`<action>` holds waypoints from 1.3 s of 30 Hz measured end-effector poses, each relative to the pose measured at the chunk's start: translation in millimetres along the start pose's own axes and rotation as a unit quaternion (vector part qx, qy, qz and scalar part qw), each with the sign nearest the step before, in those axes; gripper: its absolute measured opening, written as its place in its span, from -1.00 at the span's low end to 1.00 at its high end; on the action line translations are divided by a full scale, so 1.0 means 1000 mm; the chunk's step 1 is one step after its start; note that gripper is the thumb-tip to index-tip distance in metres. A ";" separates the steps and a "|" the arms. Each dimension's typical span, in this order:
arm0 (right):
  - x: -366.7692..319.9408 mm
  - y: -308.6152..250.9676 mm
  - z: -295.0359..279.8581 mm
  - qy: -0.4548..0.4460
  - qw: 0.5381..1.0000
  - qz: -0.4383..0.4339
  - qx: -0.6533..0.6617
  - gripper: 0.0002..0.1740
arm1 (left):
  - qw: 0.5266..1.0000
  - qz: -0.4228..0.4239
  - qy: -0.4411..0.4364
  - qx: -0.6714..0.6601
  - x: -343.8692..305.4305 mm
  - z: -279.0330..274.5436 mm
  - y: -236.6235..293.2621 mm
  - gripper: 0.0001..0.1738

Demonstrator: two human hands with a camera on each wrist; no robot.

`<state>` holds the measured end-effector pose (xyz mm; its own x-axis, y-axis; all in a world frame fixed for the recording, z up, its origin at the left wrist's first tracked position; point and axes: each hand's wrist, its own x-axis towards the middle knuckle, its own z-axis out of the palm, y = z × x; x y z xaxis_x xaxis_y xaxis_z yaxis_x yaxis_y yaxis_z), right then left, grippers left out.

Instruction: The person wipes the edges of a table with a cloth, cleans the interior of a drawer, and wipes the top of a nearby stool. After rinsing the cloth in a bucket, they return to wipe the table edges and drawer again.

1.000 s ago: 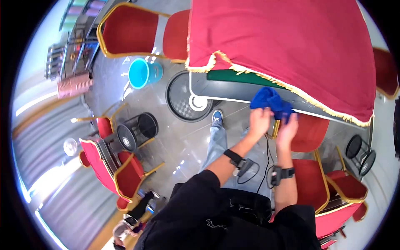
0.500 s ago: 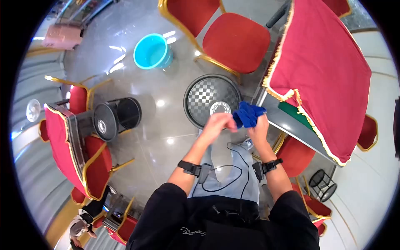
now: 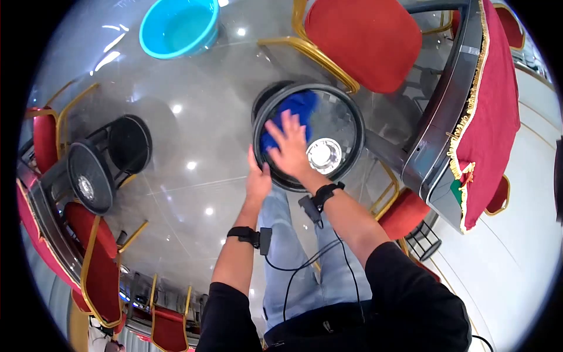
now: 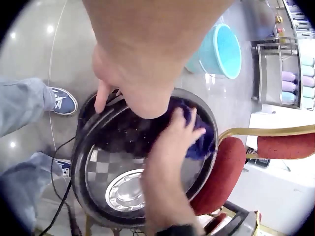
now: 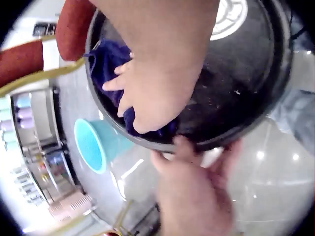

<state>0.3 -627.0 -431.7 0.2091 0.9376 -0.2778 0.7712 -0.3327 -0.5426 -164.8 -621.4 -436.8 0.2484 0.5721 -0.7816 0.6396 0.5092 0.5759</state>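
Note:
A round dark tray (image 3: 346, 126) with a checkered face and a metal hub (image 3: 324, 155) stands tilted on the floor by my legs. My right hand (image 3: 287, 144) presses a blue cloth (image 3: 296, 108) flat against the tray's upper left part, fingers spread and straight. The right wrist view shows the same hand (image 5: 147, 93) lying over the cloth (image 5: 106, 64). My left hand (image 3: 258, 179) grips the tray's rim at its lower left. In the left wrist view its thumb hooks over the rim (image 4: 86, 128), and the cloth (image 4: 203, 142) shows under the right hand (image 4: 172, 142).
A teal bucket (image 3: 176, 26) stands on the glossy grey floor at the far left. A red chair with a gold frame (image 3: 363, 41) is just behind the tray. A table draped in red cloth (image 3: 489, 100) is at the right. Black wire stands (image 3: 105, 164) and stacked red chairs (image 3: 88, 258) are at the left.
Both hands came down from the table edge with the blue cloth to the round tray. My left hand let go of the cloth and took the tray's rim; the right now presses the cloth on the tray.

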 end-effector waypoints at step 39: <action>0.013 -0.029 0.030 0.161 0.970 0.167 0.069 -0.44 | 0.978 -0.121 -0.117 -0.127 0.051 -0.049 0.012 -0.35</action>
<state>-37.7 -607.6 -443.3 0.6276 0.7509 -0.2058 0.5452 -0.6125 -0.5724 -180.7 -554.6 -457.8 0.2900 0.2677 -0.9188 0.5065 0.7717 0.3847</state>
